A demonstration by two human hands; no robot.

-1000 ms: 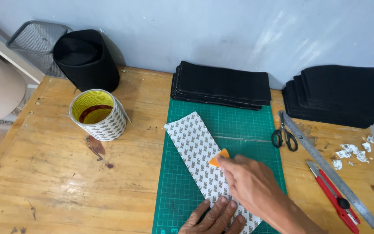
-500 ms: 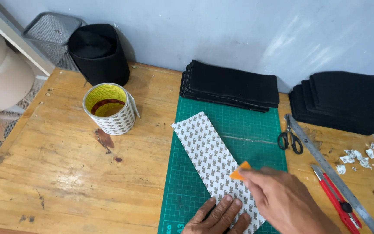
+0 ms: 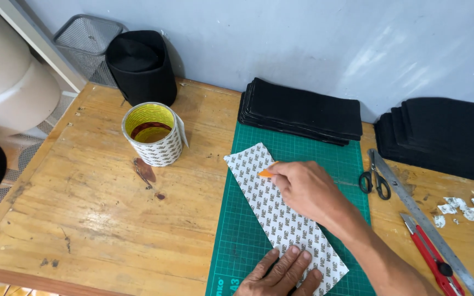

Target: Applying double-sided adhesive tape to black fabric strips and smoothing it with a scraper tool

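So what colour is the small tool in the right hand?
Orange: the small flat scraper pinched in the right hand, seen in the head view.

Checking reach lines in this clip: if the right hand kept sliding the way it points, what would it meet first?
The right hand points up-left along the patterned strip; past its end lies bare green cutting mat, then probably the tape roll.

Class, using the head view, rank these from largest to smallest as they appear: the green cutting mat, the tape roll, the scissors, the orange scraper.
1. Green cutting mat
2. Tape roll
3. Scissors
4. Orange scraper, though the right hand hides most of it, so its full size is unsure.
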